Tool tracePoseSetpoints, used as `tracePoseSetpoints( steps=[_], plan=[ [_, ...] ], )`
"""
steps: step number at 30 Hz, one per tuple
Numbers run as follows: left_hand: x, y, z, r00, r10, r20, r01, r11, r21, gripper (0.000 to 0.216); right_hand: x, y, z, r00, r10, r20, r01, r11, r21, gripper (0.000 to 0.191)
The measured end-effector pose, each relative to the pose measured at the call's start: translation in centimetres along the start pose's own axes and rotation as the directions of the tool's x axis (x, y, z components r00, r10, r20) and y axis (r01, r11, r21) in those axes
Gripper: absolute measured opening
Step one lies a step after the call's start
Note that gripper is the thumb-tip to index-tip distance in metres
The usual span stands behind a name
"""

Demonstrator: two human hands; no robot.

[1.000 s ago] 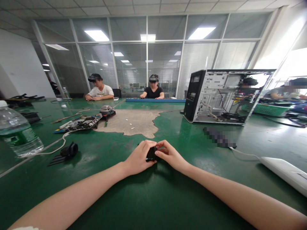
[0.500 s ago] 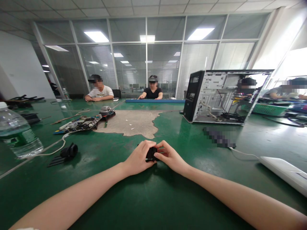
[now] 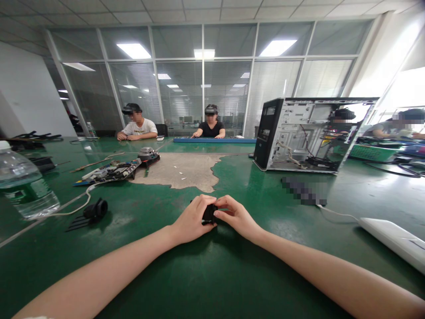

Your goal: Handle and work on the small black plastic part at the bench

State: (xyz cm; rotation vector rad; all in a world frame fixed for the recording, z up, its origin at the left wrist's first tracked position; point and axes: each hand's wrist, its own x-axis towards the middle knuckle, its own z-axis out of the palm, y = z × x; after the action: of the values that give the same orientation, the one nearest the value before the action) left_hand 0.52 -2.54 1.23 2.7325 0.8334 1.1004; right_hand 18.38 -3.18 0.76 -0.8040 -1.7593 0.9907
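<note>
A small black part (image 3: 209,214), whose exact kind I cannot make out, is held between my two hands just above or on the green table (image 3: 212,274). My left hand (image 3: 195,217) curls round its left side, thumb below and fingers over the top. From the right, my right hand (image 3: 236,215) pinches its edge with thumb and fingertips. Most of the part is covered by the fingers. Off to the left lies a black piece with a round end and flat prongs (image 3: 95,210).
A water bottle (image 3: 25,186) stands at the left, near a circuit board (image 3: 111,172) with a white cable. An open computer case (image 3: 308,135) stands at the right. Closer in is a white power bank (image 3: 392,237) cabled to a blurred dark object (image 3: 303,190). Several people sit around.
Both hands keep their hold on the black part. The right fingertips have shifted very slightly; all else stays in place.
</note>
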Motion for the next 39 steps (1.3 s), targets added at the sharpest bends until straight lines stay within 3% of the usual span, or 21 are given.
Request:
tracePoseSetpoints(
  steps=[5,10,19,29,34,39],
  plan=[
    [0.05,0.07,-0.09,1.000,0.004,0.004,-0.004,1.000,-0.010,0.056,0.38,0.39,-0.06,0.992,0.123,0.017,-0.124,0.989,0.076,0.030],
    [0.00,-0.14,0.10,1.000,-0.002,0.000,0.002,1.000,-0.003,0.056,-0.05,0.23,-0.08,0.991,0.092,0.093,-0.098,0.993,0.063,0.030],
    [0.10,-0.24,-0.05,1.000,0.004,0.001,-0.004,1.000,-0.005,0.056,0.18,-0.12,0.17,0.992,0.116,0.039,-0.118,0.992,0.047,0.027],
    [0.30,0.03,-0.31,0.999,-0.039,0.012,0.040,0.999,-0.026,0.055,-0.03,0.18,-0.26,0.992,0.063,0.114,-0.066,0.998,0.020,0.031],
    [0.41,-0.24,-0.23,1.000,-0.022,0.000,0.022,0.998,-0.053,0.055,0.15,-0.33,-0.12,0.994,0.071,0.081,-0.074,0.997,0.032,0.022],
    [0.58,-0.31,-0.15,1.000,-0.022,-0.011,0.021,0.997,-0.075,0.058,0.42,-0.34,-0.09,0.993,0.106,0.046,-0.107,0.994,0.034,0.025]
  ],
)
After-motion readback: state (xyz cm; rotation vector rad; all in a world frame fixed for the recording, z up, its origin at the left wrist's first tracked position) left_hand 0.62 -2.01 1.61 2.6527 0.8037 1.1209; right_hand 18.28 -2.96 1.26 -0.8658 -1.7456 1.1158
